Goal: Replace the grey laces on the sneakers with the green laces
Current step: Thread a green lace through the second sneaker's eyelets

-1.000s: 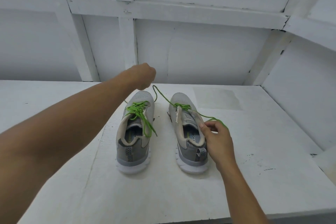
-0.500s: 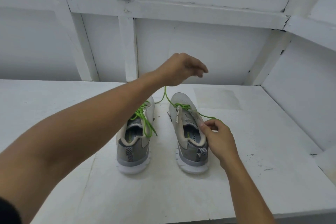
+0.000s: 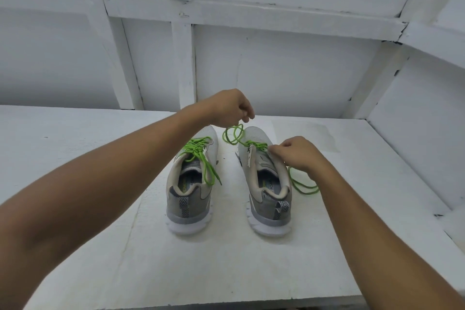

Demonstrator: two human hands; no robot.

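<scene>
Green lace [image 3: 254, 145] pinched by raised left hand [image 3: 230, 108]; right hand [image 3: 298, 155] pinches it over the right sneaker [image 3: 254, 133].

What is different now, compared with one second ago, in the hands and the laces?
The left hand, pinching a lace end, moved right to above the toe of the right shoe; its lace went slack and looped. The right hand slid forward along that shoe to the eyelets, still pinching the other strand. The left shoe and the right one stayed put.
</scene>
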